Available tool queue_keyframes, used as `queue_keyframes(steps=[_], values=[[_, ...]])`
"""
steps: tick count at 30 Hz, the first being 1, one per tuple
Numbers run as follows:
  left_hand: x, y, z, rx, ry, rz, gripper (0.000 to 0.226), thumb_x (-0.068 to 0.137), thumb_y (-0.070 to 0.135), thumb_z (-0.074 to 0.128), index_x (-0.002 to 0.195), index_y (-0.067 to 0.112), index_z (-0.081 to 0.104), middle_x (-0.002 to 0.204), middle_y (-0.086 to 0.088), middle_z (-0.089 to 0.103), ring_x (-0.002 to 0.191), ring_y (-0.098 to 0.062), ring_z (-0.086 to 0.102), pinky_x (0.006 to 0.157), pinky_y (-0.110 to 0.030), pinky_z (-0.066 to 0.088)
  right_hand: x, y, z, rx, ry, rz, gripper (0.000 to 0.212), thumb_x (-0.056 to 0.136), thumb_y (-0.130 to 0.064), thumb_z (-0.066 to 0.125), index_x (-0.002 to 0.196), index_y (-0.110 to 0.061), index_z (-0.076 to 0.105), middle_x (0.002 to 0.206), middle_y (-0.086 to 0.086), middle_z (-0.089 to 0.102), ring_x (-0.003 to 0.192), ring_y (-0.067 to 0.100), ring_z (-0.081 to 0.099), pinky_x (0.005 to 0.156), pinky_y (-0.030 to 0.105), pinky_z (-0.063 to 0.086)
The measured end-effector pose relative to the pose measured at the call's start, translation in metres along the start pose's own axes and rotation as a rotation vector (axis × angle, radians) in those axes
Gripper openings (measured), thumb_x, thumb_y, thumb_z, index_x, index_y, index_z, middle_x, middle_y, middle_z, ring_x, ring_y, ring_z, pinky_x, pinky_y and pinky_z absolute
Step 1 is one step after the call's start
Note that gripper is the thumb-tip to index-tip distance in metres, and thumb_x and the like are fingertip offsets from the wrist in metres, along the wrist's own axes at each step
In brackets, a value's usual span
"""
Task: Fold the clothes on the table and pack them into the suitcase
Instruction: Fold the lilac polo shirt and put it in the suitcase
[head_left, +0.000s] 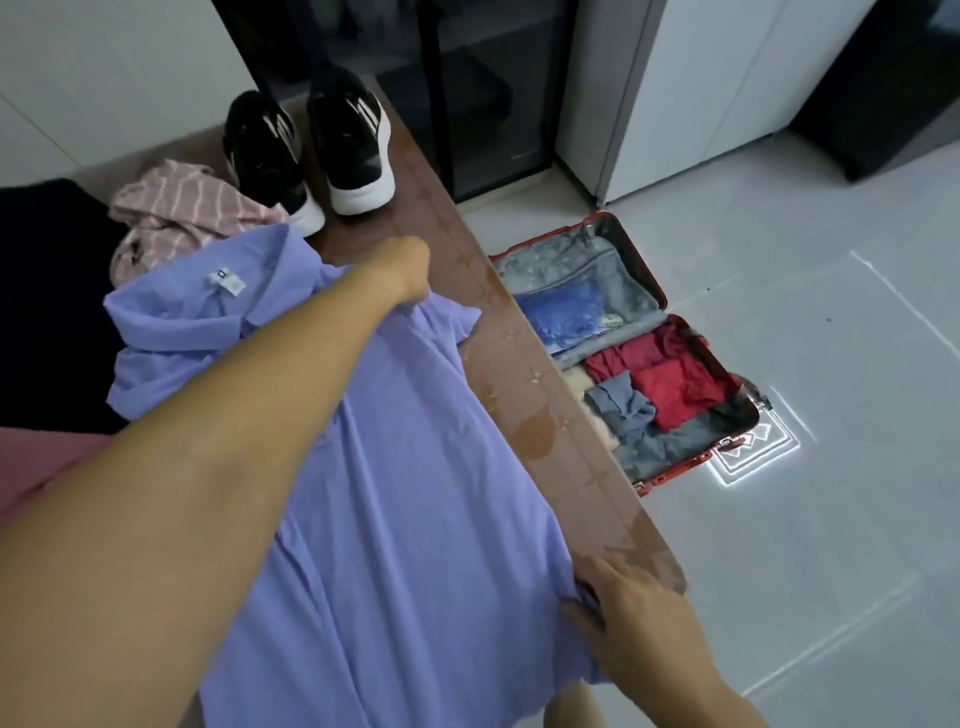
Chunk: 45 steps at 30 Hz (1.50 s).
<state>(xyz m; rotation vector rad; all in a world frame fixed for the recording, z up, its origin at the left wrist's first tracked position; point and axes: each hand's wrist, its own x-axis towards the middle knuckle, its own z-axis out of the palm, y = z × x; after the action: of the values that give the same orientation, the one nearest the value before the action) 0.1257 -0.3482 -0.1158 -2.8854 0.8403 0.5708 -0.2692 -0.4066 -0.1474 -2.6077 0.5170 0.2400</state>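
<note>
A lavender polo shirt (405, 467) lies spread along the brown table (524, 374), collar at the far end with a white label showing. My left hand (405, 270) is closed on the shirt at its right shoulder, by the short sleeve. My right hand (628, 608) pinches the shirt's hem corner at the near table edge. On the floor to the right, a red suitcase (727, 364) lies open. Its near half holds red and grey folded clothes (670, 384), its far half a blue item behind a grey liner.
A pair of black sneakers with white soles (311, 150) stands at the table's far end. A pink striped garment (182, 213) is crumpled beside them, a black garment (47, 291) and a pink one (41, 462) lie at the left. Grey tiled floor (779, 519) surrounds the suitcase.
</note>
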Motion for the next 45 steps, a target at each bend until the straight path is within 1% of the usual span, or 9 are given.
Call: queue_keyframes(steps=[6, 15, 19, 23, 29, 33, 41, 44, 45], values=[[0.000, -0.018, -0.029, -0.743, 0.180, 0.109, 0.017, 0.086, 0.005, 0.055, 0.079, 0.020, 0.061, 0.072, 0.005, 0.057, 0.066, -0.009, 0.049, 0.060, -0.020, 0.041, -0.001, 0.011, -0.006, 0.095, -0.001, 0.114, 0.029, 0.077, -0.043, 0.058, 0.077, -0.038, 0.029, 0.065, -0.013, 0.042, 0.067, 0.021, 0.055, 0.042, 0.023, 0.027], [-0.016, -0.033, -0.017, -0.171, -0.247, 0.099, 0.033, 0.079, 0.009, 0.051, 0.107, 0.021, 0.065, 0.103, -0.002, 0.059, 0.085, -0.020, 0.053, 0.071, -0.028, 0.044, -0.013, 0.028, -0.013, 0.164, -0.062, 0.275, 0.033, 0.078, -0.038, 0.069, 0.109, -0.036, 0.060, 0.100, -0.009, 0.066, 0.094, 0.025, 0.064, 0.071, 0.028, 0.043], [-0.017, -0.013, -0.006, -0.121, -0.029, 0.091, 0.045, 0.079, 0.045, 0.063, 0.117, 0.022, 0.057, 0.114, -0.004, 0.052, 0.107, -0.025, 0.048, 0.084, -0.037, 0.043, -0.020, 0.026, -0.011, 0.120, -0.079, 0.257, 0.053, 0.072, -0.059, 0.058, 0.120, -0.038, 0.056, 0.112, -0.009, 0.066, 0.101, 0.023, 0.062, 0.076, 0.027, 0.046], [-0.014, -0.002, 0.001, 0.105, -0.014, 0.009, 0.029, 0.085, 0.027, 0.057, 0.112, 0.018, 0.056, 0.114, -0.008, 0.058, 0.102, -0.032, 0.053, 0.078, -0.038, 0.041, -0.026, 0.027, -0.014, 0.130, -0.111, 0.317, 0.057, 0.078, -0.053, 0.063, 0.131, -0.043, 0.044, 0.111, -0.007, 0.067, 0.102, 0.021, 0.061, 0.075, 0.025, 0.045], [-0.013, 0.014, -0.039, -0.366, 0.131, 0.114, 0.019, 0.087, 0.007, 0.052, 0.098, 0.007, 0.067, 0.092, -0.008, 0.061, 0.083, -0.022, 0.053, 0.067, -0.028, 0.039, -0.031, 0.034, -0.017, 0.223, -0.075, 0.381, 0.019, 0.070, -0.040, 0.075, 0.083, -0.038, 0.061, 0.060, -0.012, 0.052, 0.069, 0.027, 0.050, 0.069, 0.033, 0.047], [-0.038, -0.008, -0.063, -0.599, 0.259, 0.135, 0.017, 0.083, 0.000, 0.056, 0.098, 0.004, 0.064, 0.087, -0.012, 0.058, 0.068, -0.019, 0.053, 0.049, -0.019, 0.044, -0.043, 0.036, -0.019, 0.274, 0.144, 0.282, 0.042, 0.066, -0.026, 0.083, 0.080, -0.044, 0.048, 0.047, -0.013, 0.041, 0.054, 0.025, 0.038, 0.052, 0.032, 0.040], [-0.105, -0.117, -0.007, -0.023, 0.055, -0.024, 0.007, 0.079, 0.018, 0.053, 0.077, 0.016, 0.060, 0.092, -0.014, 0.063, 0.091, -0.034, 0.055, 0.082, -0.043, 0.048, -0.065, 0.013, 0.013, -0.066, 0.087, -0.114, 0.023, 0.061, -0.050, 0.059, 0.071, -0.033, 0.048, 0.056, -0.019, 0.048, 0.041, -0.001, 0.046, 0.035, 0.014, 0.037], [-0.122, -0.117, 0.010, 0.272, -0.018, -0.096, 0.031, 0.084, 0.023, 0.058, 0.116, 0.024, 0.058, 0.129, -0.014, 0.045, 0.128, -0.037, 0.032, 0.098, -0.045, 0.037, -0.056, -0.023, -0.004, 0.190, -0.084, 0.126, 0.050, 0.012, -0.049, 0.078, 0.059, -0.047, 0.060, 0.046, -0.021, 0.041, 0.053, 0.011, 0.061, 0.061, 0.031, 0.047], [-0.126, -0.108, 0.013, 0.224, 0.033, -0.102, 0.037, 0.085, 0.024, 0.059, 0.122, 0.022, 0.054, 0.134, -0.013, 0.041, 0.131, -0.036, 0.030, 0.100, -0.045, 0.034, -0.053, -0.025, 0.002, 0.091, -0.046, 0.119, 0.046, 0.034, -0.063, 0.080, 0.074, -0.055, 0.060, 0.059, -0.027, 0.041, 0.070, 0.004, 0.064, 0.075, 0.028, 0.047]])
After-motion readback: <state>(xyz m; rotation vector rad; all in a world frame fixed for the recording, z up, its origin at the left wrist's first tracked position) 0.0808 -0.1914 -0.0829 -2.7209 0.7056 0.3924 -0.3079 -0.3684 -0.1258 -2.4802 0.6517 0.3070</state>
